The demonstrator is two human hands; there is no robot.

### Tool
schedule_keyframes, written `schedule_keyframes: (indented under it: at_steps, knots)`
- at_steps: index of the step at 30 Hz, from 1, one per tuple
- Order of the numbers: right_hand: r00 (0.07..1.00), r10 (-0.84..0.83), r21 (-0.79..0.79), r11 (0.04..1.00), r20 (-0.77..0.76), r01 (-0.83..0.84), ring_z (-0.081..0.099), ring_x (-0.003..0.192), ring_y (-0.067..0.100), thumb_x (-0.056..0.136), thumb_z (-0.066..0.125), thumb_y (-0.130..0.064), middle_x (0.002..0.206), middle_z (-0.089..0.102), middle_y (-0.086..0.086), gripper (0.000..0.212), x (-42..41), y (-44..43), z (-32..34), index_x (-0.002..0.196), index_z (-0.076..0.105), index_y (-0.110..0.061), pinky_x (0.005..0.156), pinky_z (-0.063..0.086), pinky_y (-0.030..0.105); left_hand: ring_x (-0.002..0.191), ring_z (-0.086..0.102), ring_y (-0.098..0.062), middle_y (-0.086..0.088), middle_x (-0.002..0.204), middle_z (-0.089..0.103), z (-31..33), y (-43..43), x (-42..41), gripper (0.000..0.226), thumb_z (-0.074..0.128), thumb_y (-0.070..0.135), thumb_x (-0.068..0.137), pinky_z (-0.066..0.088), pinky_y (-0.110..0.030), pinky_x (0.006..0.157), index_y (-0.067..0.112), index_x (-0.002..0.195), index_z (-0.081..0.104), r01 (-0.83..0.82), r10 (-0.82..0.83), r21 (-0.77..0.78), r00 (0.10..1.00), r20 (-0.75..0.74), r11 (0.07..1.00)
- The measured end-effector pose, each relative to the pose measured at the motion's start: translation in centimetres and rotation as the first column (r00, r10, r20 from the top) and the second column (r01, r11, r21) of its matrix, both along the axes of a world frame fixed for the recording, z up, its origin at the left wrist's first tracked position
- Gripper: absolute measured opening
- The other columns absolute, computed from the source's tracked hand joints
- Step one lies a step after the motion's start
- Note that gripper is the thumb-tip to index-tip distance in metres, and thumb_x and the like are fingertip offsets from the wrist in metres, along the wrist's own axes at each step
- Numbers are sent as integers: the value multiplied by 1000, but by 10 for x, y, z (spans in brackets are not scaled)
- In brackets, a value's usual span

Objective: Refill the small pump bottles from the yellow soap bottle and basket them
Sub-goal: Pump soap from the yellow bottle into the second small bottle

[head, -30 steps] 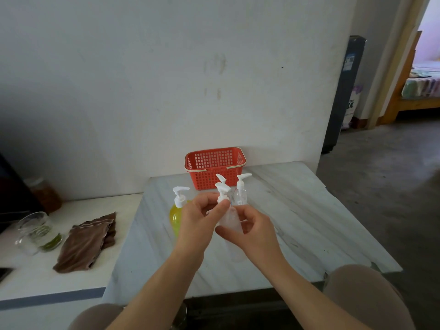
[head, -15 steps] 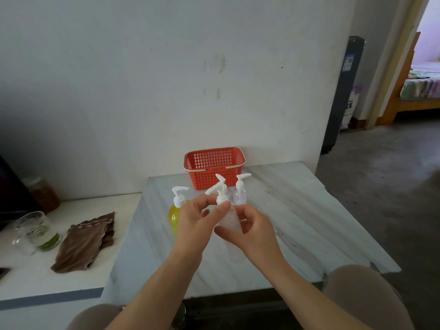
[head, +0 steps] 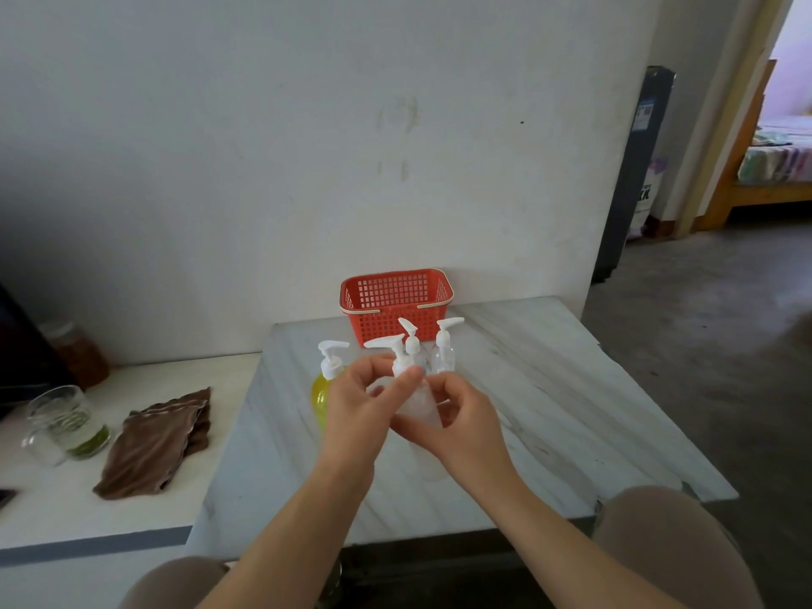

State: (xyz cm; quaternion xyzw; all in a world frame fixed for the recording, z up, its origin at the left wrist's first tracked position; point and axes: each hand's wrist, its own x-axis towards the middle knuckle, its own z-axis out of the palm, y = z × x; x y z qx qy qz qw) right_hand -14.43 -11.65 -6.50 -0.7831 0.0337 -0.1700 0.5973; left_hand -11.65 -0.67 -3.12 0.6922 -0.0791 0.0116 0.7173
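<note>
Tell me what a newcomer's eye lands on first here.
At centre frame, the left hand pinches the pump neck of a small clear pump bottle while the right hand holds its body. Behind them a red basket sits by the wall, and the yellow soap bottle stands just left of the hands.

Scuffed white wall (head: 285,147) at 12 o'clock. Grey-veined marble table (head: 562,415) at centre, white counter (head: 57,512) at 8 o'clock. Grey concrete floor (head: 712,345) at 3 o'clock. Daylit doorway (head: 791,59) at 2 o'clock, wooden bed frame (head: 747,200) beyond.
</note>
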Motion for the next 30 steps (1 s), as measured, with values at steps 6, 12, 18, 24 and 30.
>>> schedule_keyframes:
  at_steps: [6,12,18,24,30]
  knots:
    - [1000,25,8,1000,-2,-25,65,79,-3,69,82,-39,85,68,-19,34,-2,-1,-1,93,59,-37,63,51,12,95,69,-27,-13,99,72,4,10,3,23,56,18,90,53,-35,90,8,104,70,246,-249,-44,965,-77,968]
    - [999,-30,-8,1000,-27,29,64,79,-6,67,82,-44,87,65,-21,37,0,3,-1,92,54,-39,62,49,6,87,69,-23,-12,94,70,0,2,2,25,70,25,81,57,-29,76,10,100,65,48,-47,14,996,-79,999]
    - [998,-54,-57,997,-15,53,63,80,-4,65,83,-44,89,65,-20,40,-2,-1,-5,96,58,-35,63,48,9,78,68,-14,-4,84,71,0,5,5,17,73,25,78,53,-27,71,11,86,70,-65,70,102,997,-42,993]
    - [995,-101,-90,991,-18,99,64,83,1,65,81,-49,92,65,-18,45,-1,4,-5,98,57,-33,72,54,19,83,68,-13,2,83,71,-2,3,2,21,75,33,74,53,-28,75,16,86,70,-111,116,150,993,-23,982]
    - [997,-63,-109,992,-39,58,65,82,1,66,81,-47,93,67,-18,42,-4,3,-8,98,57,-36,72,54,20,89,65,-15,3,83,68,-4,7,5,16,76,31,75,53,-34,81,18,81,69,-125,131,221,991,-12,967]
